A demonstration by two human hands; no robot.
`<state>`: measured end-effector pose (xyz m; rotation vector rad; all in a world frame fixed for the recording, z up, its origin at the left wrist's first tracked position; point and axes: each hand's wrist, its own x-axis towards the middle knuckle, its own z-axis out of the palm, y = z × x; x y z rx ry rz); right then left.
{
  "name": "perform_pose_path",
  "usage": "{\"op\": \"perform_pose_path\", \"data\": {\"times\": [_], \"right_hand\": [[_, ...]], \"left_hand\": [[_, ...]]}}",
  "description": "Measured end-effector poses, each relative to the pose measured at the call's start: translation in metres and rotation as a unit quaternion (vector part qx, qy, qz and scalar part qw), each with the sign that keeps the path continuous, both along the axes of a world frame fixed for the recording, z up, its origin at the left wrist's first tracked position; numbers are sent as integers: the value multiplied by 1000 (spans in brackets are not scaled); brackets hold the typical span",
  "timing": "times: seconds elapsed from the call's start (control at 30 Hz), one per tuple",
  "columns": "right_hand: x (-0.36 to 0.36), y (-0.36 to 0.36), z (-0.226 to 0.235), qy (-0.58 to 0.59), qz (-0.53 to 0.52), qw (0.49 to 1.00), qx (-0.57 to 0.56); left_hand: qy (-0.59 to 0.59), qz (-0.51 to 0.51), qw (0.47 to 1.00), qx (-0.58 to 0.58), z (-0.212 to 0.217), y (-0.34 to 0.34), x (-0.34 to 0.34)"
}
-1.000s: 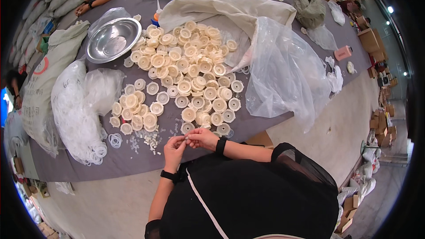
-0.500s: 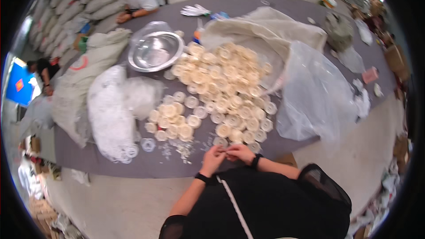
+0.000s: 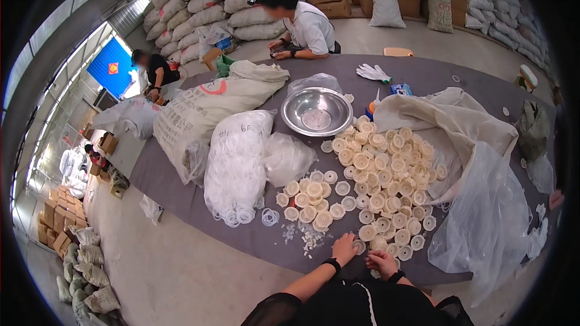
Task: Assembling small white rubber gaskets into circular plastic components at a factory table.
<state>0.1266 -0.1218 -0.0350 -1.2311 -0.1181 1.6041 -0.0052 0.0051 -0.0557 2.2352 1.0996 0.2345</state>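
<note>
At the table's near edge, my left hand (image 3: 345,250) is closed, its fingers at the edge of a greyish round plastic part (image 3: 359,247). Just to its right, my right hand (image 3: 382,262) has its fingers curled in a pinch; whatever is between them is too small to make out. Beyond both hands spreads a large heap of cream-coloured round plastic parts (image 3: 386,169) with hubs in their centres. A smaller group of the same parts (image 3: 311,199) lies to the left. Tiny white pieces (image 3: 313,240) are scattered in front of that group.
A steel bowl (image 3: 317,111), a bag of clear rings (image 3: 238,166) and a printed woven sack (image 3: 211,115) stand left. An opened sack (image 3: 459,121) and clear plastic sheeting (image 3: 480,223) lie right. A person in white (image 3: 311,30) leans at the far edge.
The view has tilted up and shifted, showing more of the room. My hands were together at the fingertips; now they are apart, the left beside the round plastic part.
</note>
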Motion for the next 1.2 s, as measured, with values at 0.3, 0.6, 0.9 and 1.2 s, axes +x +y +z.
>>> {"op": "perform_pose_path", "data": {"times": [0.3,0.6,0.9,1.2], "right_hand": [[-9,7,-1,12,7,1000,18],[-35,15,13,-17,40,997,61],[-59,18,6,-35,44,994,98],[-76,27,15,-42,88,990,106]], "left_hand": [[-105,107,977,-154,-2,0,-10],[-207,94,924,-308,5,-4,-34],[-303,104,864,-389,28,-15,-62],[-222,113,935,-251,35,-18,-80]]}}
